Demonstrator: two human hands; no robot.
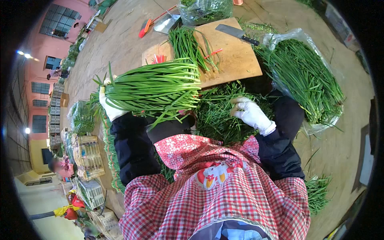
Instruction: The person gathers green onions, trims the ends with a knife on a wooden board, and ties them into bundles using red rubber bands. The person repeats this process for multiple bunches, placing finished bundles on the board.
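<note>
My left hand (111, 100), in a white glove, is closed around a large bunch of green garlic chives (156, 87), whose pale stalk ends point right over the edge of a wooden board (234, 63). Gloved in white too, my right hand (250, 114) has bent, slightly blurred fingers and holds nothing that shows. It is above a heap of loose green leaves (222, 120) in front of my lap. On the board lie a smaller bunch of chives (184, 45), a red tie (213, 53) and a cleaver (231, 31). Several red and white ties (159, 58) lie left of that bunch.
Chives in an open plastic bag (306, 81) lie on the right. Beyond the board are another filled bag (205, 13), a metal dustpan (168, 23) and a red-orange brush (145, 28). Tied bunches (111, 156) line the floor at left, near crates (88, 157) and a person (64, 168).
</note>
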